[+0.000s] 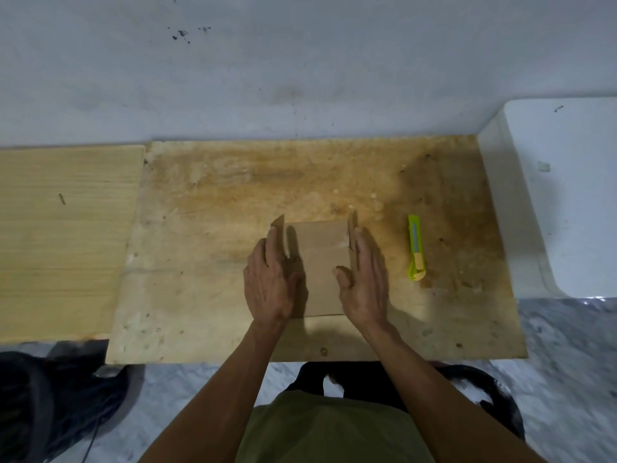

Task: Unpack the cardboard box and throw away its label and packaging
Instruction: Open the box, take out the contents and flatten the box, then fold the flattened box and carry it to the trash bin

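Note:
A small brown cardboard box rests on the stained plywood tabletop, near its front middle. Two side flaps stand up at the box's far corners, and the top panels between them lie flat. My left hand presses flat against the box's left side, fingers pointing away from me. My right hand lies against the right side, its thumb resting on the top panel. Both hands clasp the box between them. No label is visible on the box from this angle.
A lime-green utility knife lies to the right of the box. A white block borders the table's right side. A paler wooden board adjoins on the left. A black bag sits on the floor at lower left, and another dark bag at lower right.

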Demonstrator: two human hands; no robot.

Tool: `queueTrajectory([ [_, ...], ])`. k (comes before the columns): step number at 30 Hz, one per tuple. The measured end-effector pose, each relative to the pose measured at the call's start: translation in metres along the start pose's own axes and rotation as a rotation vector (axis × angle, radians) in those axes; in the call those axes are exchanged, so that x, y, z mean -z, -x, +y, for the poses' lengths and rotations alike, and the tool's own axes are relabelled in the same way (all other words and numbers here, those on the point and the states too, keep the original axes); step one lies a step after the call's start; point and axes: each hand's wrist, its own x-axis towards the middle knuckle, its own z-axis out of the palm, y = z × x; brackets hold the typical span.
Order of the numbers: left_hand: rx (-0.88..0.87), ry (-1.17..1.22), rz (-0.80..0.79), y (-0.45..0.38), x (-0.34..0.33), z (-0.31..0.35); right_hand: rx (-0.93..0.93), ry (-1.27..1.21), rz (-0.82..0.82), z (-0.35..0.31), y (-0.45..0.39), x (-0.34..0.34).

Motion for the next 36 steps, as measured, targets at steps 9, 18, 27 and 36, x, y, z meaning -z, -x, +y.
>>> queueTrajectory([
  [9, -0.091, 0.270, -0.106, 0.009, -0.018, -0.005, 0.071, 0.063, -0.175, 0.001, 0.004, -0.015],
  [18, -0.183, 0.065, -0.021, -0.012, -0.030, -0.032, 0.057, 0.305, -0.073, 0.019, -0.011, -0.032],
  [27, 0.018, -0.059, -0.095, 0.001, -0.045, -0.029, -0.082, 0.463, -0.181, 0.025, -0.007, -0.052],
  [36, 0.108, 0.299, -0.003, -0.002, -0.030, -0.015, -0.132, 0.216, -0.071, 0.010, -0.011, -0.050],
])
